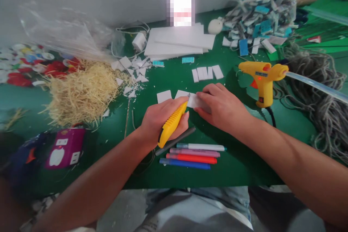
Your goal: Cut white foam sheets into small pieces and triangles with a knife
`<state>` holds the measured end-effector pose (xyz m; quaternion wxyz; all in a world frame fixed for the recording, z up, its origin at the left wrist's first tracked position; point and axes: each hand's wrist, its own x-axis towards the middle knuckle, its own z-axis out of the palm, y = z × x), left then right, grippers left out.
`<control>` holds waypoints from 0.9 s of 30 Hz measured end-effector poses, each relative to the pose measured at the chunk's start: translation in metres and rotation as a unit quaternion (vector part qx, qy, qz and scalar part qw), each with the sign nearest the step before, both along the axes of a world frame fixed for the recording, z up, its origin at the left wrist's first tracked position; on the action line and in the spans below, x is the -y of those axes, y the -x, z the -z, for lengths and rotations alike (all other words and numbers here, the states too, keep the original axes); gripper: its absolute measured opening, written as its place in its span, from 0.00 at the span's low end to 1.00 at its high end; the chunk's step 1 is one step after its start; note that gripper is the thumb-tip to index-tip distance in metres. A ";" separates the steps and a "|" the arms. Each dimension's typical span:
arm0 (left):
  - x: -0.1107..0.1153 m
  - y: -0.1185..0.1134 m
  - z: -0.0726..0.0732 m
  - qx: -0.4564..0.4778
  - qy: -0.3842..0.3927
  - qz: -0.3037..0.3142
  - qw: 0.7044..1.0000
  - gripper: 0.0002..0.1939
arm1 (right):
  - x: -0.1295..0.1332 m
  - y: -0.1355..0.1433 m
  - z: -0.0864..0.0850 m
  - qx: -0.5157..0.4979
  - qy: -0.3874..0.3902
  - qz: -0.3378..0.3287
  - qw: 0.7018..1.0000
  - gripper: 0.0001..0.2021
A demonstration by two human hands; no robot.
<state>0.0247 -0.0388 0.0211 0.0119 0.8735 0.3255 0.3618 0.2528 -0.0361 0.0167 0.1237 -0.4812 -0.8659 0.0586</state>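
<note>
My left hand (157, 117) is closed around a yellow utility knife (173, 124), its tip pointing away from me at a small white board piece (193, 100). That piece is gripped by my right hand (217, 102), fingers on top and thumb at the near side. The blade tip meets or nearly meets its left end; I cannot tell how deep it goes. Just beyond my left hand lie a white square piece (164, 96) and another white piece (180, 93), partly covered. Several narrow white strips (207, 73) sit in a row farther off.
A yellow glue gun (264, 83) with a lit red light stands right, near grey rope (312, 76). Markers (190, 158) lie in front. Straw (84, 94) and white scraps (136, 67) are left, with a purple box (65, 148). White boards (176, 40) are stacked at the back.
</note>
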 end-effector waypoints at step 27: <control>-0.001 -0.007 -0.005 -0.031 0.056 0.009 0.998 0.11 | 0.000 0.005 0.005 -0.045 0.012 0.027 0.999 0.09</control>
